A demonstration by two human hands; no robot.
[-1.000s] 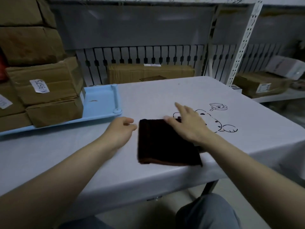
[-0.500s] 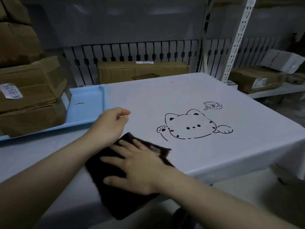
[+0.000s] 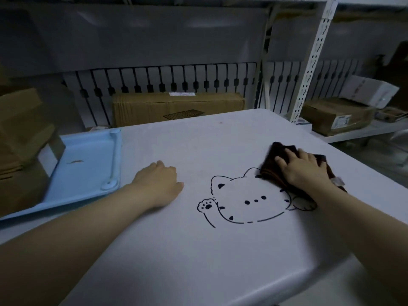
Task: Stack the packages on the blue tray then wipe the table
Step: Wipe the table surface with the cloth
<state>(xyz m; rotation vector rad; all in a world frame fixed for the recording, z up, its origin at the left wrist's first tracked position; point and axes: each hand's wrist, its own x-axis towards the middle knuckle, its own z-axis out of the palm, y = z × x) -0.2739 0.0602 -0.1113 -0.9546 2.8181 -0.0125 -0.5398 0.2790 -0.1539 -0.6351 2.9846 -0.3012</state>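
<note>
Brown cardboard packages [image 3: 21, 142] stand stacked on the blue tray [image 3: 88, 171] at the table's left. A dark brown cloth [image 3: 274, 166] lies on the white table [image 3: 198, 250] at its right side, over the upper right of a printed cat drawing [image 3: 247, 199]. My right hand [image 3: 302, 171] presses flat on the cloth with fingers spread. My left hand [image 3: 159, 184] rests on the bare table beside the tray's right rim, fingers loosely curled, holding nothing.
A long cardboard box [image 3: 176, 107] stands behind the table's far edge. A white metal shelf post [image 3: 313, 62] rises at the back right, with more boxes [image 3: 337, 115] on a low shelf. The table's near corner drops off at lower right.
My right hand has swept the cloth from the table's near left edge across to the far right, uncovering most of the cat drawing. My left hand stayed beside the tray.
</note>
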